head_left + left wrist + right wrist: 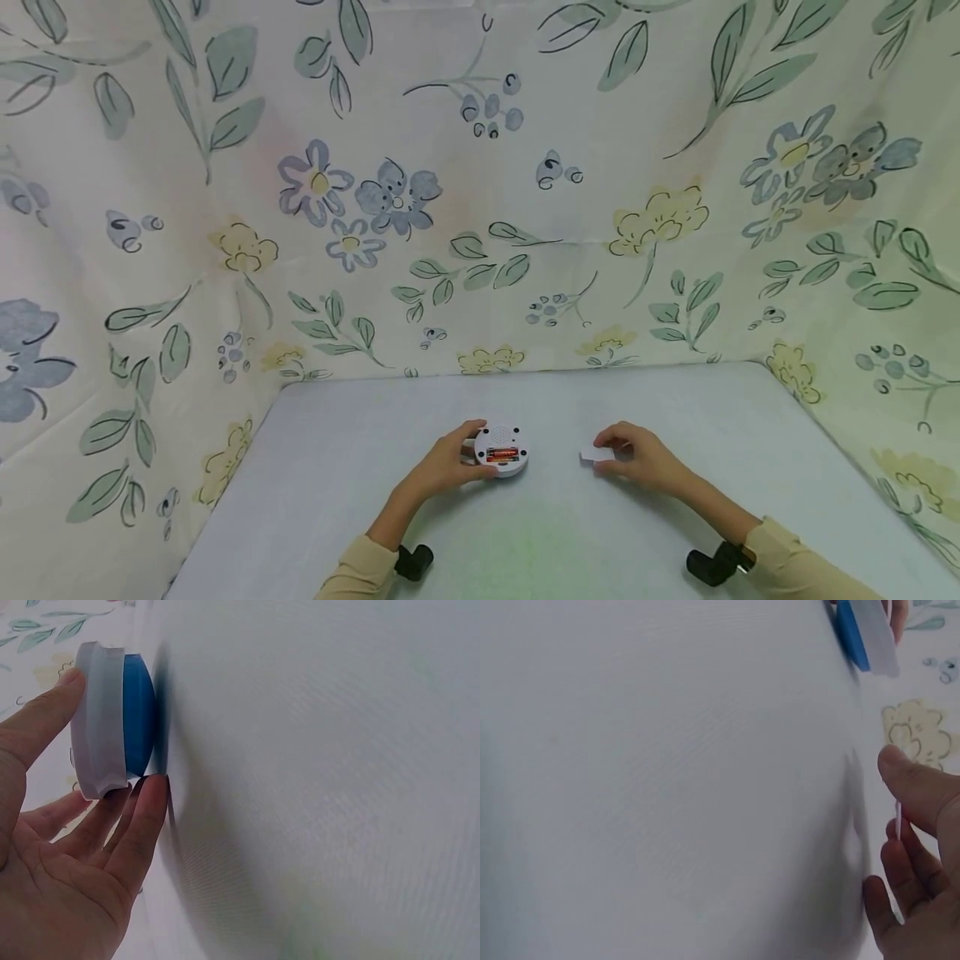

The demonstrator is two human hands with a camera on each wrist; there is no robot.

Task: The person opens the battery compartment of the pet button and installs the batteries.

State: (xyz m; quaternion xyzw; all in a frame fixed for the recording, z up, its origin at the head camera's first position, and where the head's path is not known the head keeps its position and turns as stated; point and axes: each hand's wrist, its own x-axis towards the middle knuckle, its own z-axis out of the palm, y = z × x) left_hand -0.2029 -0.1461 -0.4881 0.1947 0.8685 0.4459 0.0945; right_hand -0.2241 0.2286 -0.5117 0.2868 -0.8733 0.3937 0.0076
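Observation:
My left hand point(444, 463) grips a round white device point(517, 440) by its left side, thumb and fingers at opposite edges. Its underside faces up, with small dark spots around the rim and an uncovered compartment holding red-orange batteries point(502, 455). In the left wrist view, the device's blue part point(138, 712) faces the table, beneath the white body point(101, 720). To the right, my right hand point(648, 458) pinches a small flat white cover point(592, 454) between thumb and fingers. The right wrist view shows that cover point(898, 820) edge-on as a thin strip, partly hidden by the fingers.
A white-covered table point(570, 533) lies under both hands. Floral cloth point(480, 183) hangs behind it and along the sides. Each forearm carries a black wrist camera, one on the left point(414, 562) and one on the right point(712, 567).

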